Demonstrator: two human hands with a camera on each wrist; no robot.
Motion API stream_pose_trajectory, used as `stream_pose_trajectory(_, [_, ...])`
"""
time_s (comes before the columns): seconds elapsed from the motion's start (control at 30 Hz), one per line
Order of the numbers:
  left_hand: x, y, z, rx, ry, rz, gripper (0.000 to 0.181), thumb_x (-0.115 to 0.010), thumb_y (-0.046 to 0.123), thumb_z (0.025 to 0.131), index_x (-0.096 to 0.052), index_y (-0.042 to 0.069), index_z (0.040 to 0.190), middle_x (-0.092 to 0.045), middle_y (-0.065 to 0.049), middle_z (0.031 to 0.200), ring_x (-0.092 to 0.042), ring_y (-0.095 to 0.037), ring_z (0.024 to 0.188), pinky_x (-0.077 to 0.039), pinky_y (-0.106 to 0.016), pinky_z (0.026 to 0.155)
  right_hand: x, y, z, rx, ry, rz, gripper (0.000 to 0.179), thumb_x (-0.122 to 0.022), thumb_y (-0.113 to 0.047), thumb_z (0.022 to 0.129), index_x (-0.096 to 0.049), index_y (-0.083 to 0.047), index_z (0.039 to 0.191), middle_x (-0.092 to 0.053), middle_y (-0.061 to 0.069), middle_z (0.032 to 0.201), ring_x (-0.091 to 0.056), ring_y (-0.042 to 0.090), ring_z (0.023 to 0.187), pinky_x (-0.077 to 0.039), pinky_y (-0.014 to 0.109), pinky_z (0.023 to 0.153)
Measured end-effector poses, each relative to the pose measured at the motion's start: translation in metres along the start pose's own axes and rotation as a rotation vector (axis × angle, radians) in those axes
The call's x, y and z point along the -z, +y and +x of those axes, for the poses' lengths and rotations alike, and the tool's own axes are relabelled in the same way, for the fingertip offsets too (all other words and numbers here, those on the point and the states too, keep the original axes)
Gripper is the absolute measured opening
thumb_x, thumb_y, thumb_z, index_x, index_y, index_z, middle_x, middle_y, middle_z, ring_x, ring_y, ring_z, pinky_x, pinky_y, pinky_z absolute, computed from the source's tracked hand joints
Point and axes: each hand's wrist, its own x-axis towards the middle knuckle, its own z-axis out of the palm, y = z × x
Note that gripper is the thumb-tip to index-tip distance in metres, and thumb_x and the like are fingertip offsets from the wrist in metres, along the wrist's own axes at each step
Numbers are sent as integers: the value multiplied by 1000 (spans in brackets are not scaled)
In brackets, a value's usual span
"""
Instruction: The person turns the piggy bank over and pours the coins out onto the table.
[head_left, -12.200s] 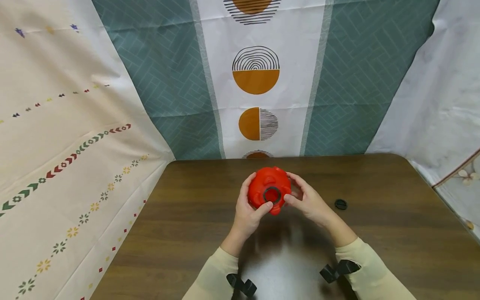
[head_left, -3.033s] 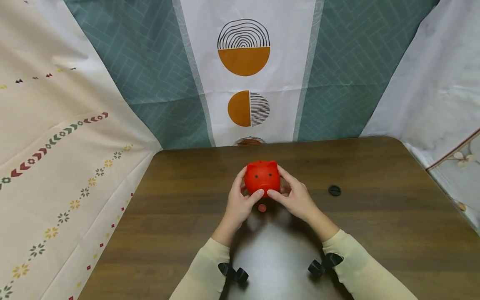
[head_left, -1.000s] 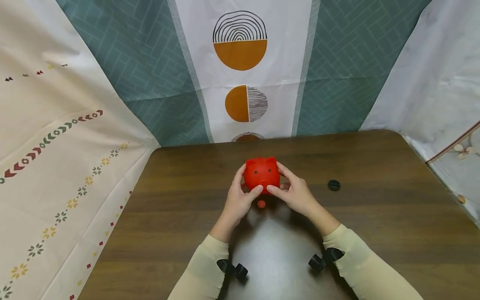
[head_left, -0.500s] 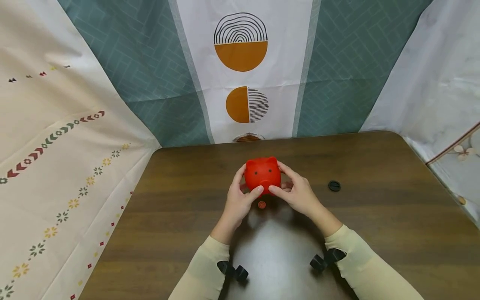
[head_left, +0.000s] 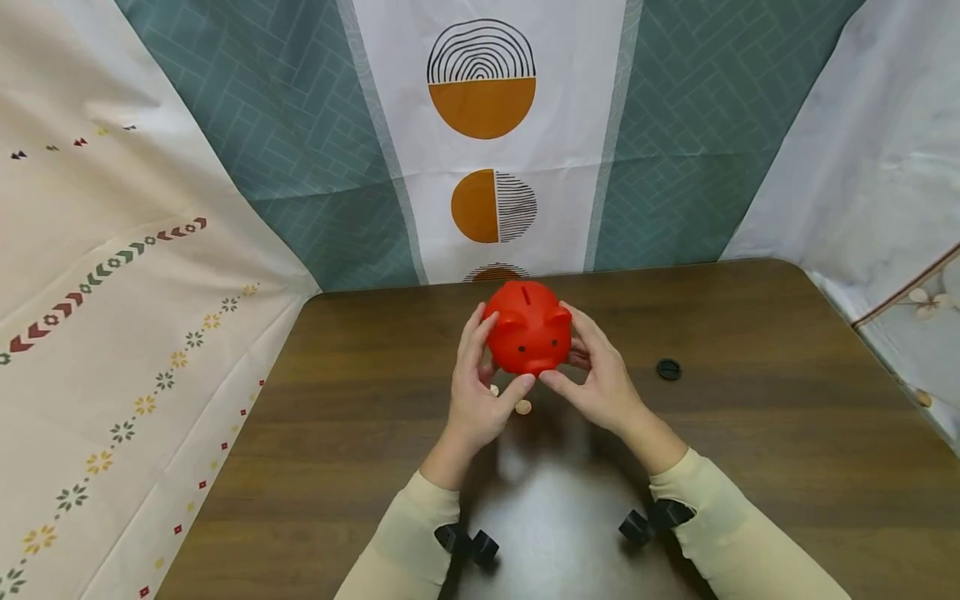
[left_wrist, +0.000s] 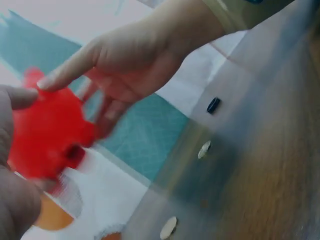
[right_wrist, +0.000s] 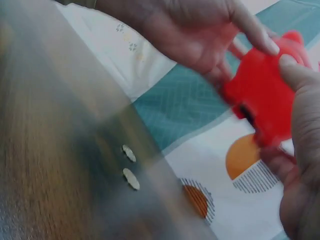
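A red piggy bank (head_left: 528,329) is held up over the table between both hands, its snout toward me and its coin slot showing on top. My left hand (head_left: 480,400) grips its left side, thumb near the snout. On the other side my right hand (head_left: 600,387) grips it the same way. Both wrist views are blurred; the dark hole (left_wrist: 74,154) in its underside shows in the left one. One coin (head_left: 523,407) lies on the table below the snout. Another coin (head_left: 494,389) is partly hidden by the left hand.
A round black plug (head_left: 668,369) lies on the brown wooden table (head_left: 750,433), right of the hands. Patterned cloth (head_left: 315,167) hangs behind the table's far edge. A black wrist mount (head_left: 468,543) sits on the left sleeve, with another on the right.
Twelve seconds ago the piggy bank's open underside faced me; later its face did. Since half a second ago it has risen and tipped forward, bringing the slot into view. A second coin now shows.
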Motion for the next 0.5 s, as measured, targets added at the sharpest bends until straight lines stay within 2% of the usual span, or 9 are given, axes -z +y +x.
stream_pose_trajectory(0.03, [1,3,0,69,-2,8,77,-72,0,81,-33,9,147,-29,-7,151,-45,-29,126,-49,-41,94,-1,2,1,-40,-19,-2,81,-77,-23,83,-32,-23,150,-48,5,139,-67,24,96,-56,38,80])
stream_pose_trajectory(0.13, [3,10,0,336,-31,45,74,-70,10,87,-29,13,150,-39,-7,144,-51,-29,116,-53,-36,86,-3,8,0,-196,-101,-31,78,-73,-37,85,-32,-23,150,-51,6,135,-69,21,82,-57,34,75])
stream_pose_trajectory(0.2, [3,15,-1,437,-52,55,74,-69,14,89,-27,13,150,-40,-9,143,-51,-30,114,-54,-37,85,-4,11,-1,-253,-130,-49,79,-72,-41,84,-33,-22,150,-53,8,133,-70,21,78,-57,35,73])
stream_pose_trajectory(0.27, [4,15,-1,454,-70,53,75,-67,14,90,-24,12,151,-37,-10,146,-49,-33,119,-52,-40,89,-4,12,-1,-265,-127,-48,80,-73,-41,84,-33,-21,150,-52,9,134,-70,23,78,-57,38,75])
stream_pose_trajectory(0.4, [3,16,-1,419,-60,36,75,-67,12,89,-25,10,151,-35,-9,147,-47,-32,122,-49,-41,94,-3,11,-1,-241,-111,-39,79,-74,-39,84,-34,-21,149,-52,9,134,-70,24,79,-57,38,74])
stream_pose_trajectory(0.43, [3,17,-1,398,-53,34,74,-67,11,89,-25,10,150,-37,-10,146,-48,-32,121,-50,-41,94,-3,10,0,-227,-107,-40,78,-74,-38,84,-34,-22,149,-52,8,134,-70,24,80,-58,37,74])
stream_pose_trajectory(0.5, [2,19,-1,309,-38,14,74,-67,6,88,-26,7,149,-36,-12,146,-48,-32,122,-49,-41,95,-2,7,1,-171,-80,-45,78,-75,-35,83,-35,-23,149,-51,7,136,-70,23,84,-57,36,75])
